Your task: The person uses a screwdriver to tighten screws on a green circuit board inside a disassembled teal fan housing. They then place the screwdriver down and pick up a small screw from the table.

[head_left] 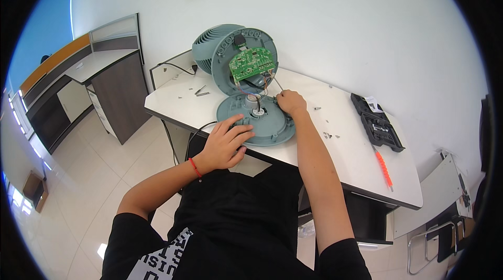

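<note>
An opened grey-green fan stands on the white desk (319, 96). Its raised housing (221, 78) carries a green circuit board (251, 62), with wires running down to the round base (280, 130), where a silver motor (252, 102) sits. My left hand (225, 144) rests on the base's front left with fingers spread. My right hand (291, 103) is closed on a thin metal rod (279, 83) at the base's back right, its tip near the housing; its exact kind is unclear.
Screws (327, 135) and small bits (200, 91) lie about. At right are an open black toolcase (376, 123) and an orange-handled tool (382, 167). A black cable (201, 130) crosses the desk's front edge. Another desk (118, 86) stands left; the wall is behind.
</note>
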Demonstrator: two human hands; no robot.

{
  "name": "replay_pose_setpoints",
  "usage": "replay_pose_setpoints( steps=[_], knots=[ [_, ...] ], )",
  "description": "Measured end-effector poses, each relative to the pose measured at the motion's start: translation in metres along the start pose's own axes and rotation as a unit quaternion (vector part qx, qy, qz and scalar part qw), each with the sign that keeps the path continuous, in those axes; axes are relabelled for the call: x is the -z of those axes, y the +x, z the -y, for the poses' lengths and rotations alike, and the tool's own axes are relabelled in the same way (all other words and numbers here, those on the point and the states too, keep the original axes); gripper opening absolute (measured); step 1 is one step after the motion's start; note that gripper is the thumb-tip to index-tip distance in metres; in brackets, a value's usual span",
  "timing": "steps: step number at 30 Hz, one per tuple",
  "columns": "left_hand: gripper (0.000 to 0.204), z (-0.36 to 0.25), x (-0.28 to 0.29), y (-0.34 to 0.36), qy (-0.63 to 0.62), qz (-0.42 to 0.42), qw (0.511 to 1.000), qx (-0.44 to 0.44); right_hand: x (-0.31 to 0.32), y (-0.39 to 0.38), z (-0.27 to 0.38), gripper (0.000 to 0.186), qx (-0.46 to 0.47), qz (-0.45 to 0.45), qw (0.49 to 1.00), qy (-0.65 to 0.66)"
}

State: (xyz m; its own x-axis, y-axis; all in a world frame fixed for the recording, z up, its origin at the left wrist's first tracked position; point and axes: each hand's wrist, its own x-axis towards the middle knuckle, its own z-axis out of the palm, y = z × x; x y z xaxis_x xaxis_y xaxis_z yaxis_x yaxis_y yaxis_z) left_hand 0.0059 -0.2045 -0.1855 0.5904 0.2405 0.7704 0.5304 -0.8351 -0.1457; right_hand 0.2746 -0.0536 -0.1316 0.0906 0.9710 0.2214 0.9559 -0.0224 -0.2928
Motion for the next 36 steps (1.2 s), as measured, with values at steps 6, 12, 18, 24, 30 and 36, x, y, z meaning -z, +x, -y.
replay_pose_setpoints(
  steps=[6,12,18,24,30,36],
  knots=[
    [0.043,0.0002,-0.0004,0.0002,-0.001,-0.001,1.000,0.000,-0.0005,0.0003,-0.0004,0.045,-0.003,-0.001,1.000,0.003],
    [0.044,-0.0008,0.0008,0.0008,-0.002,-0.002,1.000,0.000,-0.0010,0.0012,-0.0008,0.045,-0.004,0.001,1.000,-0.001],
    [0.043,-0.0001,0.0001,0.0002,-0.002,-0.001,1.000,0.002,0.0003,-0.0004,0.0008,0.045,-0.005,0.000,1.000,0.001],
    [0.043,-0.0006,0.0006,0.0005,-0.007,-0.002,1.000,0.003,-0.0003,0.0000,-0.0003,0.045,-0.006,0.001,1.000,0.000],
    [0.043,-0.0002,0.0004,-0.0002,-0.005,-0.003,1.000,0.003,0.0015,-0.0027,0.0020,0.045,-0.005,0.000,1.000,-0.002],
    [0.043,-0.0003,0.0003,0.0007,-0.003,-0.001,1.000,0.003,-0.0003,0.0008,-0.0013,0.045,-0.007,0.004,1.000,-0.011]
  ],
)
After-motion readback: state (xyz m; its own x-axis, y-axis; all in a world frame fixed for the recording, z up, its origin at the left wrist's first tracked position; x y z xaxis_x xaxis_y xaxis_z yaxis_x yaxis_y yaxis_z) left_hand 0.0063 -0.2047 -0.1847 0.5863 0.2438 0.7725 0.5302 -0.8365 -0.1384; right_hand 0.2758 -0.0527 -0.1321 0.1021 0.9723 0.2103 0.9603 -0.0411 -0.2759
